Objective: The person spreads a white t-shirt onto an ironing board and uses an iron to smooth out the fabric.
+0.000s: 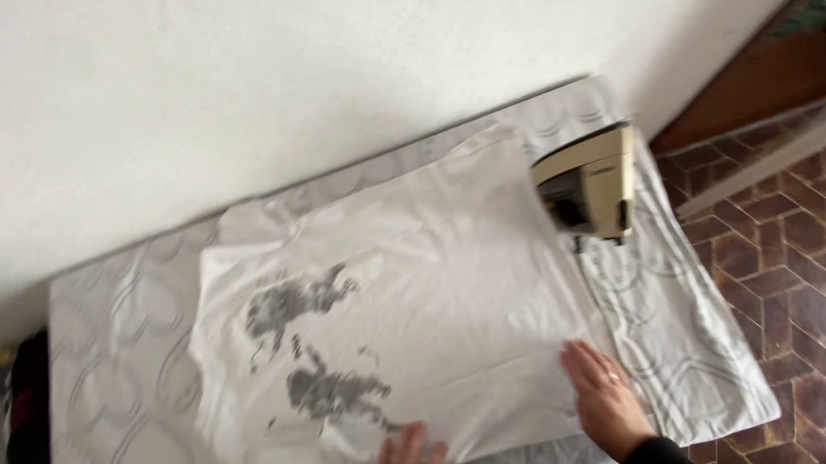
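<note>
An ironing board (112,366) with a pale patterned cover runs along the white wall. A white shirt (433,259) with a grey print lies spread flat across it. An iron (592,182) stands upright at the far end, just beside the shirt. The right hand (604,395) lies flat on the shirt's near edge, fingers extended, gripping nothing. The left hand (409,457), partly cut off, seems to press the hem open-fingered.

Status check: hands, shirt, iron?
Left hand and right hand flat on white shirt, fingers open. Iron standing upright at board end, untouched.
</note>
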